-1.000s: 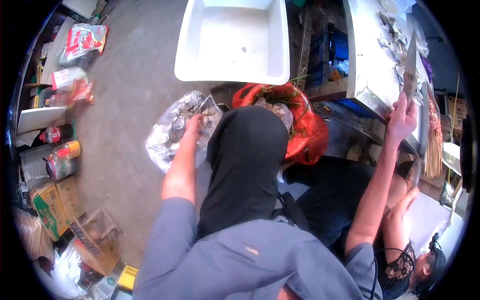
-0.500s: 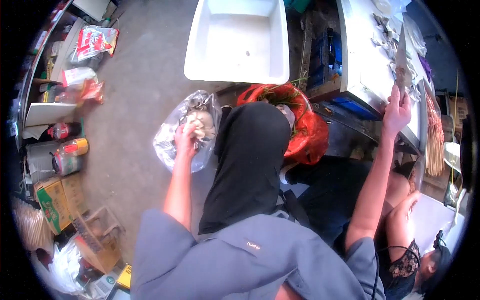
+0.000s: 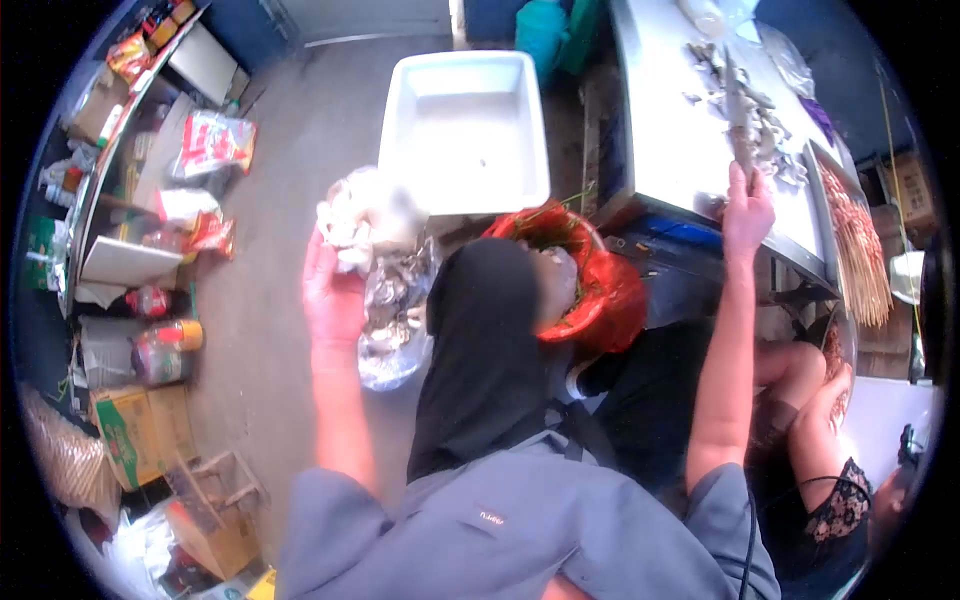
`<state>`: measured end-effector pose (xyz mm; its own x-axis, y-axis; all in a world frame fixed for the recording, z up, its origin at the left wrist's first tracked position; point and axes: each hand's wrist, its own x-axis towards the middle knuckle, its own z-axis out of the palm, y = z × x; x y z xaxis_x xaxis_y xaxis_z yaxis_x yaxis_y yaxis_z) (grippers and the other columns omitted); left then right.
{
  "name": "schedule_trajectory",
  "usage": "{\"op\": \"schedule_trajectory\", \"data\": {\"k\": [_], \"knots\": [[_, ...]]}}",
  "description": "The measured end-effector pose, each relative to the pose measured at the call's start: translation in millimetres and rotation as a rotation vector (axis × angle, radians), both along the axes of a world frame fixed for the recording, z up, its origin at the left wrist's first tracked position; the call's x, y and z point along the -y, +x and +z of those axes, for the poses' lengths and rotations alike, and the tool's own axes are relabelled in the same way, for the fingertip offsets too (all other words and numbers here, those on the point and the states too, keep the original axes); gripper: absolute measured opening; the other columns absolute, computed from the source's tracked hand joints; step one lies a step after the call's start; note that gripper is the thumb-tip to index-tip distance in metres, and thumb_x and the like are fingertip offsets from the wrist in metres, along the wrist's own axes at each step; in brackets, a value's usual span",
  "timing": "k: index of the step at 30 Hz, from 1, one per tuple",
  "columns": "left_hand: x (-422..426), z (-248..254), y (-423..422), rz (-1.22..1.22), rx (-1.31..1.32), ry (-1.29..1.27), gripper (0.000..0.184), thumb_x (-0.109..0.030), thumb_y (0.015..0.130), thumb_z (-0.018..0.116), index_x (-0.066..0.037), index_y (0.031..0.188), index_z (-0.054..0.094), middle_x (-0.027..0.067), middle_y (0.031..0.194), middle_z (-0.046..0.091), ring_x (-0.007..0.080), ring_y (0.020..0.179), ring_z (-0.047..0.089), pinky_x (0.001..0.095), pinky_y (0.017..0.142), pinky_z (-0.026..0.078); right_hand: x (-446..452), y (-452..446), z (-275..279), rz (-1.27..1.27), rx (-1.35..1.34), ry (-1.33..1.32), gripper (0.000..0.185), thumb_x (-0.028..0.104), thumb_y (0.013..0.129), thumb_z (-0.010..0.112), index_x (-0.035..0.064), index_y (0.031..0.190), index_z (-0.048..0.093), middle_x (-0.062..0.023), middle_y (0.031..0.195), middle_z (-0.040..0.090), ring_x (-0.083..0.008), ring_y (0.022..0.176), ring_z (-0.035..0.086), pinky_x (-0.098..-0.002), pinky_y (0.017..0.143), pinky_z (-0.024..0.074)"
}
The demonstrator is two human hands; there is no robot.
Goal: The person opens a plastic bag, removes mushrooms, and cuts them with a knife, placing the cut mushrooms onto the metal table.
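Observation:
My left hand is closed around a pale cluster of oyster mushrooms, part of it blurred, at the left corner of the white tub. Below it a clear plastic bag with more grey-white mushrooms rests beside my knee. With my right hand I grip the handle of a knife, its blade pointing away from me over the metal-topped table. Mushroom pieces lie on that table around the blade.
A white plastic tub stands ahead, with one small dark speck inside. A red bag with green stalks is by my knee. Bundled skewers hang at the table's right. Another person's arm is close on my right. Shelves with goods line the left.
My left hand has lifted the mushroom cluster out of the clear bag towards the tub. My right hand, still holding the knife, appears lower and further left as the view has shifted.

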<state>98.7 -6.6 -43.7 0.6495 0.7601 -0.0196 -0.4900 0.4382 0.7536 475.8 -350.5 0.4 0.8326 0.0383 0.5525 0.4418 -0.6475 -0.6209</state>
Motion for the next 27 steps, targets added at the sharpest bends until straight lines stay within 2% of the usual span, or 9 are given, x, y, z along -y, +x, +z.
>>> {"op": "schedule_trajectory", "data": {"k": [3, 7, 9, 11, 14, 15, 16, 22, 27], "knots": [[-2.9, 37.1, 37.6, -0.167, 0.08, 0.132, 0.052, -0.02, 0.1, 0.05, -0.006, 0.148, 0.037, 0.01, 0.139, 0.053, 0.0236, 0.114, 0.06, 0.0389, 0.088, 0.053, 1.1, -2.6, 0.0, 0.012, -0.058, 0.017, 0.032, 0.034, 0.094, 0.062, 0.0056, 0.107, 0.067, -0.0117, 0.082, 0.067, -0.0241, 0.073, 0.064, -0.0383, 0.068, 0.0483], [30.0, 86.4, 102.2, -0.295, 0.151, 0.121, 0.052, -0.015, 0.1, 0.05, -0.004, 0.148, 0.035, 0.0134, 0.143, 0.049, 0.0282, 0.12, 0.058, 0.0448, 0.094, 0.053, -3.3, -15.4, -1.8, 0.028, 0.014, 0.146, 0.03, 0.031, 0.093, 0.062, 0.0052, 0.109, 0.065, -0.0138, 0.084, 0.068, -0.0262, 0.074, 0.064, -0.0384, 0.069, 0.0495], [46.7, 99.7, 138.3, -0.376, 0.192, 0.126, 0.05, -0.015, 0.1, 0.05, -0.004, 0.147, 0.036, 0.0142, 0.142, 0.049, 0.0298, 0.122, 0.056, 0.0476, 0.097, 0.052, -5.5, -23.2, -1.4, 0.064, 0.015, 0.245, 0.026, 0.027, 0.093, 0.064, 0.0036, 0.104, 0.065, -0.0121, 0.08, 0.065, -0.0228, 0.07, 0.061, -0.0373, 0.067, 0.0481], [66.0, 111.6, 172.9, -0.441, 0.225, 0.136, 0.049, -0.014, 0.1, 0.05, -0.004, 0.146, 0.038, 0.0146, 0.141, 0.05, 0.0303, 0.122, 0.056, 0.0491, 0.097, 0.052, -9.4, -38.2, 13.9, 0.066, -0.15, 0.342, 0.029, 0.022, 0.094, 0.067, -0.0025, 0.109, 0.065, 0.0003, 0.076, 0.059, -0.0083, 0.068, 0.05, -0.0264, 0.062, 0.0433], [83.3, 109.6, 227.1, -0.473, 0.241, 0.174, 0.041, -0.01, 0.1, 0.05, -0.006, 0.14, 0.043, 0.0142, 0.135, 0.055, 0.0284, 0.116, 0.06, 0.0477, 0.095, 0.055, -14.6, -38.8, 6.9, 0.129, -0.173, 0.568, 0.02, 0.021, 0.095, 0.065, 0.0027, 0.102, 0.065, 0.0052, 0.068, 0.052, -0.0021, 0.052, 0.043, -0.0217, 0.045, 0.035], [87.2, 105.1, 244.9, -0.456, 0.221, 0.196, 0.041, -0.009, 0.099, 0.051, -0.006, 0.139, 0.043, 0.0142, 0.133, 0.056, 0.0277, 0.115, 0.061, 0.0466, 0.094, 0.055, -16.2, -40.7, 7.8, 0.13, -0.215, 0.618, 0.021, 0.021, 0.094, 0.065, 0.0025, 0.103, 0.065, 0.0049, 0.068, 0.052, -0.0027, 0.052, 0.043, -0.0222, 0.046, 0.0353], [92.2, 103.8, 260.3, -0.451, 0.203, 0.229, 0.043, -0.008, 0.098, 0.054, -0.006, 0.139, 0.041, 0.0143, 0.129, 0.057, 0.0266, 0.111, 0.062, 0.0445, 0.092, 0.057, -14.0, -45.7, 15.5, 0.094, -0.279, 0.574, 0.032, 0.026, 0.093, 0.065, -0.0006, 0.111, 0.067, -0.0047, 0.076, 0.064, -0.0113, 0.068, 0.055, -0.03, 0.063, 0.0458], [119.5, 74.9, 322.8, -0.403, 0.136, 0.312, 0.037, -0.003, 0.095, 0.059, -0.01, 0.126, 0.041, 0.0097, 0.123, 0.054, 0.0224, 0.109, 0.061, 0.0391, 0.091, 0.056, -24.5, -57.8, 22.9, 0.203, -0.278, 0.671, 0.024, 0.019, 0.093, 0.066, -0.0005, 0.107, 0.065, 0.0049, 0.067, 0.053, -0.002, 0.051, 0.045, -0.0204, 0.045, 0.0345], [134.7, 64.8, 341.5, -0.426, 0.12, 0.308, 0.034, -0.001, 0.092, 0.061, -0.009, 0.121, 0.044, 0.0086, 0.12, 0.055, 0.0191, 0.105, 0.061, 0.0355, 0.089, 0.056, -26.0, -73.0, 28.5, 0.247, -0.199, 0.558, 0.031, 0.019, 0.091, 0.068, -0.0033, 0.113, 0.064, 0.0027, 0.072, 0.057, -0.0035, 0.058, 0.046, -0.0223, 0.051, 0.0387]]}}
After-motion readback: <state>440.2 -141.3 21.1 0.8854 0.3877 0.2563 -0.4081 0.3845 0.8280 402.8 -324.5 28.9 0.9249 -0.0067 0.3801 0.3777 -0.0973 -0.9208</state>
